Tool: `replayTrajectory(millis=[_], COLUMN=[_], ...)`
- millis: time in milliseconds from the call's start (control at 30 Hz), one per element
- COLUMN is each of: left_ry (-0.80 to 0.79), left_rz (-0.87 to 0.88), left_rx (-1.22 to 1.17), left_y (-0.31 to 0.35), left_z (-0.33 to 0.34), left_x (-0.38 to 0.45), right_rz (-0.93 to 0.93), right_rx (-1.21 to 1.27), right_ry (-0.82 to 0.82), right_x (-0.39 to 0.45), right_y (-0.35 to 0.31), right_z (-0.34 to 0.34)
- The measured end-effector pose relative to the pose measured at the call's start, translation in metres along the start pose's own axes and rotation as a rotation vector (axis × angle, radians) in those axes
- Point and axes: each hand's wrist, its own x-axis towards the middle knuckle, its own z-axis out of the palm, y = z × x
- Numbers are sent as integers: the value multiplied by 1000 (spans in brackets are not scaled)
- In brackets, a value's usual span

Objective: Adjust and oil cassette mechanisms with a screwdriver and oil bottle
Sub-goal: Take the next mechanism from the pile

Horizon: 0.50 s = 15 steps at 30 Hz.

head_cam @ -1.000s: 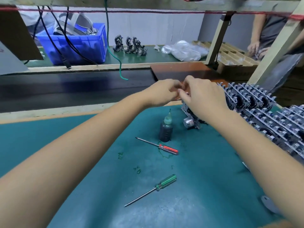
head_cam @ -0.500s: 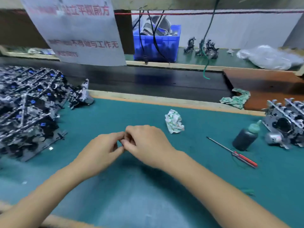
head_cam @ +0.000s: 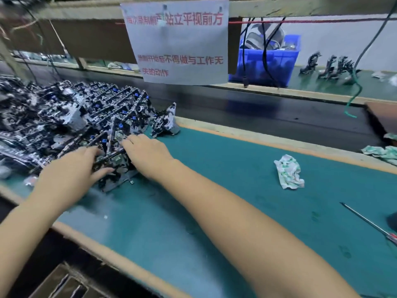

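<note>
At the left of the table point(head_cam: 236, 168), a cassette mechanism point(head_cam: 113, 166) is being taken up from the near edge of a packed stack of cassette mechanisms point(head_cam: 64, 121). It is being gripped by the left hand point(head_cam: 71, 168), whose fingers point(head_cam: 94, 150) are being curled over its top left edge while the thumb is being pressed against its near face. From the other side it is being held by the right hand point(head_cam: 148, 155), with the fingers laid over its upper right edge and bent round it, so the unit is being kept between the two hands, in contact with both. By judgement, the lift is best being made straight up and toward the body, with pressure being kept on the frame rather than on small levers or wheels, so that neighbouring units are not being dragged along. Further right, a crumpled rag point(head_cam: 289, 172) is lying on the green mat, well apart from the hands. At the far right edge, the screwdriver point(head_cam: 365, 220) is lying untouched, its red handle being cut off by the frame; the oil bottle cannot be clearly made out.
</note>
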Motion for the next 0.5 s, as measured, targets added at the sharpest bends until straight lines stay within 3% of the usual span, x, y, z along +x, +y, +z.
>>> replayTrajectory(millis=[100, 233, 500], left_ry=[15, 119, 232], left_rz=[80, 262, 662], left_rx=[-95, -158, -320], left_y=[0, 7, 117], left_z=[3, -2, -27], left_x=[-3, -14, -31], right_rz=[-56, -108, 148], right_rx=[-58, 49, 220], right_ry=[61, -16, 18], right_x=[1, -24, -157], right_y=[4, 16, 67], right_z=[-4, -19, -82])
